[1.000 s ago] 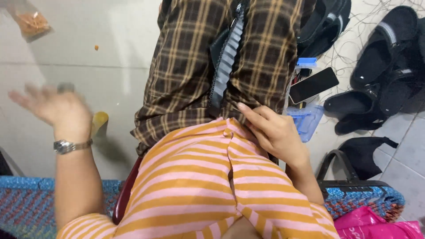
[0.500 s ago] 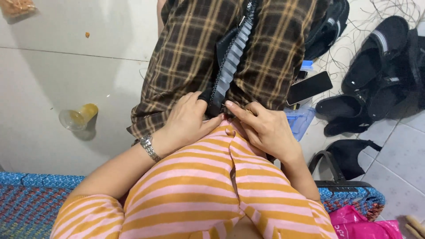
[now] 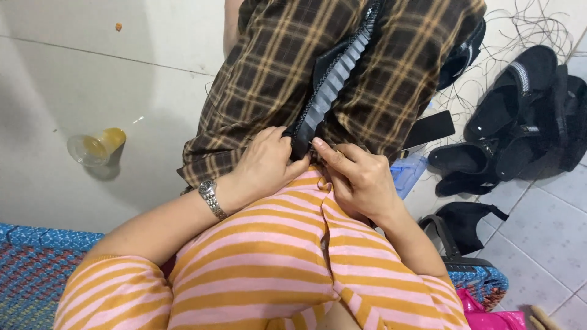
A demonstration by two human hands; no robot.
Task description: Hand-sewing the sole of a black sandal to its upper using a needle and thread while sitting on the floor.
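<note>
A black ribbed strap piece lies along my lap over brown plaid cloth. My left hand, with a metal wristwatch on the wrist, pinches the strap's near end. My right hand meets it from the right, its fingertips touching the same end of the strap. Both hands rest above my striped orange and pink top.
A tipped clear plastic cup with orange liquid lies on the tiled floor at left. Black sandals, loose straps, a dark phone and thin black threads lie at right. A woven blue mat is underneath me; a pink bag sits at bottom right.
My left hand came down from the raised position at left and took hold of the strap's end. My right hand shifted up to meet it.
</note>
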